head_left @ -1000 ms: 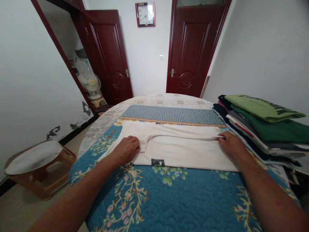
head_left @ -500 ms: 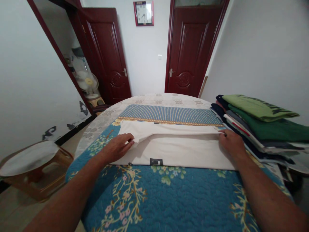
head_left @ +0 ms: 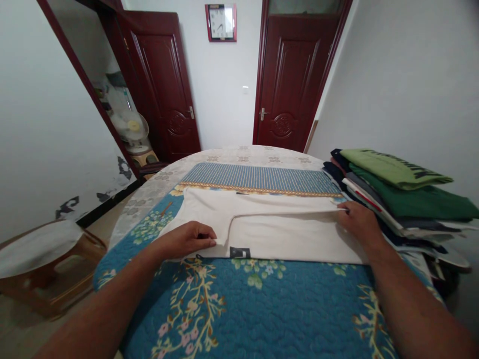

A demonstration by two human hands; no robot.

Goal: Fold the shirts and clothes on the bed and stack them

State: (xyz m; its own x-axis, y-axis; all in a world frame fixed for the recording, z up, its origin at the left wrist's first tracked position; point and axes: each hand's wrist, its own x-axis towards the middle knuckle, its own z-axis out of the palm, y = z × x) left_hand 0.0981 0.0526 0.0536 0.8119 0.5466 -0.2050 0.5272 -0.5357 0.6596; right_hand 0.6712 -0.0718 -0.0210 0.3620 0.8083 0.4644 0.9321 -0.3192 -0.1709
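A white shirt [head_left: 284, 232] lies partly folded across the blue flowered quilted mat [head_left: 292, 309], with a dark printed patch near its front edge. My left hand [head_left: 194, 238] pinches a corner of the upper layer, low over the left part of the cloth. At the right end, my right hand [head_left: 355, 219] grips the edge of that same layer between thumb and fingers. The upper layer is stretched between both hands, its edge running over the lower layer.
A stack of folded clothes, topped by a light green shirt [head_left: 396, 167], stands at the table's right side. A patterned white tablecloth [head_left: 258, 154] shows beyond the mat. A wooden stool [head_left: 48, 279] with a pale top stands at lower left.
My left hand has drawn the corner of the upper layer toward me, so it covers more of the lower layer. My right hand keeps its hold at the right end.
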